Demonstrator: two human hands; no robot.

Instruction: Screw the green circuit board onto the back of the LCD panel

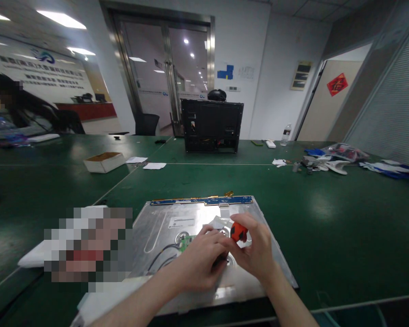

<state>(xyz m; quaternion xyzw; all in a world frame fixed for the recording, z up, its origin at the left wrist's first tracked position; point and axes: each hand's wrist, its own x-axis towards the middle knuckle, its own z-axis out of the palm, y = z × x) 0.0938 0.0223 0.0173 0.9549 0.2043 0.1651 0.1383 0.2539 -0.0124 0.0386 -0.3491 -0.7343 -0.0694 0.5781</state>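
Both hands meet over the bare metal back of a flat display panel (177, 227) lying face down near the front edge of the green table (327, 218). The right hand (255, 254) is closed around a screwdriver whose red and black handle (238, 232) stands nearly upright above the middle of the panel. The left hand (199, 261) curls in beside it, fingers bunched low at the tool's shaft; whether it pinches the shaft or only steadies it, I cannot tell, as the tip is hidden behind the fingers.

The panel looks well stripped: no rear cover on it, a blue circuit strip (201, 200) exposed along its far edge, thin black wires (162, 259) trailing across the metal to a small green board (185, 243) just left of the hands. By my reckoning the work is somewhere in the middle, with a fastener near the centre in hand.

At the far edge stands a black monitor housing (211, 126), its back turned this way. A shallow cardboard box (104, 162) sits well off to the left, and small parts and white pieces (322, 163) lie scattered toward the right far corner. Another person sits at the far left.
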